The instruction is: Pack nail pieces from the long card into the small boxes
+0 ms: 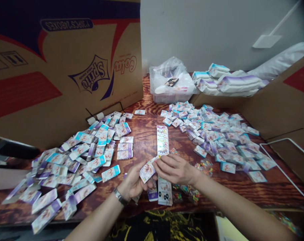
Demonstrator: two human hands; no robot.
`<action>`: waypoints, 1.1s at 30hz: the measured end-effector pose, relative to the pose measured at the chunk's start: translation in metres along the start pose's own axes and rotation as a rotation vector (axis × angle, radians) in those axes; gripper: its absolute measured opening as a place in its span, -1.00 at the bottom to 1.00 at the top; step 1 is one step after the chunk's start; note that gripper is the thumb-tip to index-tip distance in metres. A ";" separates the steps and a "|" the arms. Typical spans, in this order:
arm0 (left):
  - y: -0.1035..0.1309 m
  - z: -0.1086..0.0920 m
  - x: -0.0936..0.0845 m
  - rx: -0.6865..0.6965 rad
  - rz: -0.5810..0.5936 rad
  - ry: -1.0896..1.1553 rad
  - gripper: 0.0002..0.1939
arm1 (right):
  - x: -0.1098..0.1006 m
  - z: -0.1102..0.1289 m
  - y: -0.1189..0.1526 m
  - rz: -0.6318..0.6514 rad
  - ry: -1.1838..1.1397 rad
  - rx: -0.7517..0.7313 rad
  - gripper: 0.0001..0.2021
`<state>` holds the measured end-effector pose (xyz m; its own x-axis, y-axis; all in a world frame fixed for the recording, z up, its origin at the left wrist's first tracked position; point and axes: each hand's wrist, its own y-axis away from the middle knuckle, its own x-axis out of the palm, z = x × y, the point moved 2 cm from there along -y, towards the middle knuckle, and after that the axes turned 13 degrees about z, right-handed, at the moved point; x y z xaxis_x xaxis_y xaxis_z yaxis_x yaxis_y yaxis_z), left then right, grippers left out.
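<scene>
My left hand [136,180], with a metal watch band at the wrist, grips a small printed carton [147,171] tilted over the table. Fingers of my right hand [175,169] are pinched together at the carton's upper end; what they hold there is hidden. Just beyond the hands lies a fanned row of printed leaflets [162,137]. Another stack of leaflets [165,194] lies below my right hand, beside a purple-edged carton [152,192]. Small clear bags of colourful pieces [185,192] sit under and beside my right forearm.
Flat-looking cartons [84,157] are heaped on the left, and a pile of plump cartons [217,134] covers the right. A large cardboard box [66,67] stands at back left. Behind are a clear plastic tub [170,97] and wrapped packs [237,83]. Another person's arm [8,179] shows at far left.
</scene>
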<state>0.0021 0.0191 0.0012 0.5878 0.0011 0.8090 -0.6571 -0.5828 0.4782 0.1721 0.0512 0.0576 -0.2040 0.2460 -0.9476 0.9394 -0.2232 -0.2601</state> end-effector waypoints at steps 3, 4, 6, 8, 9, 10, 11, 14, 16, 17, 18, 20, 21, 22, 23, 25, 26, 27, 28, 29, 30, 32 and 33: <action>-0.002 0.001 0.002 0.049 -0.048 -0.061 -0.61 | 0.003 -0.001 -0.002 -0.048 -0.066 0.097 -0.79; -0.002 0.001 0.003 0.081 -0.065 -0.088 -0.63 | 0.004 0.000 -0.002 -0.058 -0.104 0.153 -0.79; -0.003 0.001 0.002 0.145 -0.097 -0.132 -0.68 | 0.005 0.002 -0.004 -0.045 -0.190 0.249 -0.76; -0.004 0.003 0.000 0.190 -0.128 -0.156 -0.71 | 0.004 0.006 -0.005 0.000 -0.273 0.286 -0.74; -0.006 0.004 -0.001 0.205 -0.144 -0.164 -0.72 | 0.004 0.008 -0.006 0.027 -0.311 0.285 -0.74; -0.007 0.005 -0.002 0.211 -0.160 -0.166 -0.71 | 0.003 0.010 -0.007 0.050 -0.344 0.282 -0.74; -0.008 0.006 -0.004 0.206 -0.174 -0.159 -0.70 | 0.003 0.011 -0.007 0.066 -0.371 0.280 -0.74; -0.007 0.007 -0.003 0.175 -0.160 -0.100 -0.64 | 0.005 0.009 -0.005 0.049 -0.412 0.305 -0.73; -0.003 0.005 0.001 0.206 -0.101 -0.116 -0.59 | 0.008 0.006 -0.002 0.025 -0.395 0.322 -0.72; 0.000 0.004 0.004 0.242 -0.077 -0.181 -0.58 | 0.010 0.004 0.000 0.026 -0.376 0.319 -0.71; 0.003 0.002 0.006 0.284 -0.065 -0.299 -0.58 | 0.012 0.003 0.001 0.032 -0.350 0.315 -0.71; 0.009 -0.002 0.008 0.378 -0.095 -0.682 -0.57 | 0.014 0.002 0.003 0.047 -0.289 0.311 -0.71; 0.012 -0.004 0.008 0.425 -0.130 -0.904 -0.54 | 0.015 0.002 0.003 0.050 -0.258 0.312 -0.71; 0.014 -0.004 0.008 0.466 -0.166 -1.111 -0.50 | 0.016 0.003 0.003 0.053 -0.226 0.316 -0.72; 0.015 -0.003 0.007 0.496 -0.193 -1.284 -0.46 | 0.016 0.004 0.002 0.057 -0.196 0.316 -0.72; 0.014 0.001 0.004 0.528 -0.221 -1.494 -0.43 | 0.017 0.008 0.001 0.071 -0.158 0.314 -0.73; 0.013 0.003 0.003 0.532 -0.225 -1.549 -0.43 | 0.017 0.009 0.001 0.076 -0.147 0.318 -0.73; 0.012 0.006 0.001 0.533 -0.231 -1.588 -0.43 | 0.018 0.011 0.001 0.081 -0.140 0.327 -0.72; 0.011 0.008 0.001 0.531 -0.240 -1.618 -0.42 | 0.019 0.012 0.002 0.086 -0.136 0.338 -0.72; 0.010 0.010 0.000 0.524 -0.250 -1.642 -0.40 | 0.020 0.014 0.002 0.088 -0.136 0.352 -0.72; 0.008 0.011 0.000 0.518 -0.262 -1.659 -0.39 | 0.021 0.016 0.003 0.086 -0.138 0.367 -0.72; 0.007 0.012 0.000 0.512 -0.279 -1.664 -0.40 | 0.023 0.019 0.003 0.081 -0.151 0.384 -0.73; 0.006 0.011 0.001 0.516 -0.285 -1.653 -0.42 | 0.024 0.021 0.003 0.076 -0.163 0.377 -0.73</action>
<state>0.0036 0.0062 0.0010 0.6834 -0.4224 -0.5955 -0.4460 -0.8873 0.1176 0.1643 0.0364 0.0304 -0.2071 0.0699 -0.9758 0.7930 -0.5721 -0.2093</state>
